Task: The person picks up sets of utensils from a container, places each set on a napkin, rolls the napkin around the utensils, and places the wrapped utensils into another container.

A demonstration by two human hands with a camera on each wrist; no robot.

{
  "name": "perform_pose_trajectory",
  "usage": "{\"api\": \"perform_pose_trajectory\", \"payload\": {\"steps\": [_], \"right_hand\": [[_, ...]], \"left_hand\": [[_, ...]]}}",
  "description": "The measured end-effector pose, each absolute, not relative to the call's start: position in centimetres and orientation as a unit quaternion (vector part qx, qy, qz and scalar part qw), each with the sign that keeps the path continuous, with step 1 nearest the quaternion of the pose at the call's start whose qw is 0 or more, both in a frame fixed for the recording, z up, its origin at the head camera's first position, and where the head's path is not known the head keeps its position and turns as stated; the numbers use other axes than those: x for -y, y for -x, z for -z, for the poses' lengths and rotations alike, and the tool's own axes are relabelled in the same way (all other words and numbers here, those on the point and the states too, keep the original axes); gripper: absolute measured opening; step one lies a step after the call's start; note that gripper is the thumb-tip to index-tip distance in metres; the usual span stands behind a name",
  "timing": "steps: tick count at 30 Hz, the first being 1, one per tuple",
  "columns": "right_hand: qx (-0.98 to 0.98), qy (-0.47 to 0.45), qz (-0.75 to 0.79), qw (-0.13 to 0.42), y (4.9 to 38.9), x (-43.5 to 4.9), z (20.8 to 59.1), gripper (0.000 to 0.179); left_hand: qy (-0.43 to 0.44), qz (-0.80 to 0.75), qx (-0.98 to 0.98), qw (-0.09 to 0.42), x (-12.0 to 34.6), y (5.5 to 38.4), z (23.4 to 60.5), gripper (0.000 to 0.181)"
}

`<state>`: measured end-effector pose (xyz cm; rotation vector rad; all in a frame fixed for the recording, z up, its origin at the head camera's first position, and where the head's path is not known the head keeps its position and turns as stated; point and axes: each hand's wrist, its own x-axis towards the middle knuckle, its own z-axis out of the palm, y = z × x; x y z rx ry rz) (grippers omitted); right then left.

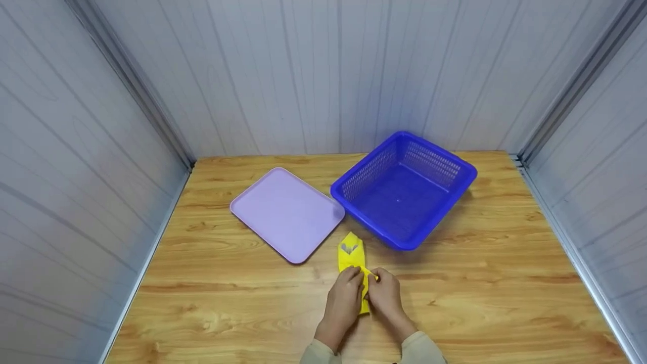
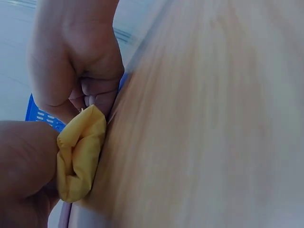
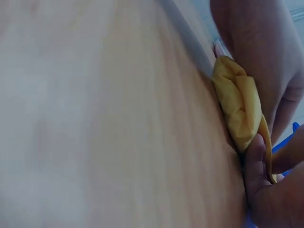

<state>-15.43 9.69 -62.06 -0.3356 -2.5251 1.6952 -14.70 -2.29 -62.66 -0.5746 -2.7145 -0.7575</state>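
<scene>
A long, narrow piece of folded yellow cloth [image 1: 351,257] lies on the table in the head view, with a grey-and-white mark near its far end. My left hand [image 1: 345,296] grips its middle from the left. From the other side, my right hand [image 1: 385,296] pinches a thin yellow strip that sticks out to the right. The left wrist view shows the near end of the folded cloth [image 2: 81,154] in thick layers, close to the tabletop. In the right wrist view, my right thumb and fingers [image 3: 256,166] hold the strip beside the folded cloth [image 3: 239,104].
A pale purple tray [image 1: 288,215] lies left of and beyond my hands. Beyond them to the right stands a blue plastic basket [image 1: 399,202] with slotted walls, its near left corner by the tray. Light panel walls [image 1: 313,76] enclose the wooden table [image 1: 212,303].
</scene>
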Motion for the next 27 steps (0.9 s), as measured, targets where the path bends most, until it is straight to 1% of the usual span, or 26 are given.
{"api": "perform_pose_trajectory", "payload": {"steps": [6, 10, 13, 17, 20, 22, 24, 27], "right_hand": [[0.835, 0.100, -0.536, 0.075, 15.0, -9.3, 62.7, 0.006], [0.835, 0.087, -0.536, 0.087, 14.7, -9.2, 63.0, 0.009], [0.827, 0.094, -0.547, 0.090, 14.7, -9.2, 63.0, 0.011], [0.821, 0.099, -0.555, 0.092, 14.8, -9.5, 62.8, 0.013], [0.849, 0.069, -0.514, 0.104, 14.6, -9.8, 62.4, 0.020], [0.881, 0.031, -0.454, 0.131, 14.2, -9.9, 62.0, 0.026], [0.907, -0.008, -0.385, 0.171, 13.7, -9.8, 61.7, 0.031], [0.926, -0.067, -0.299, 0.221, 13.0, -9.1, 61.3, 0.029]], "left_hand": [[0.207, 0.237, 0.941, 0.124, 2.5, 14.5, 62.6, 0.029], [0.209, 0.228, 0.944, 0.118, 2.6, 14.4, 62.7, 0.031], [0.212, 0.219, 0.945, 0.117, 2.5, 14.6, 62.5, 0.032], [0.216, 0.209, 0.945, 0.126, 2.2, 14.8, 62.2, 0.030], [0.217, 0.206, 0.944, 0.135, 2.0, 14.9, 62.2, 0.028], [0.216, 0.207, 0.944, 0.137, 1.9, 14.9, 62.2, 0.028], [0.215, 0.210, 0.945, 0.132, 1.9, 14.9, 62.2, 0.028], [0.214, 0.218, 0.944, 0.122, 2.0, 15.0, 62.1, 0.028]]}}
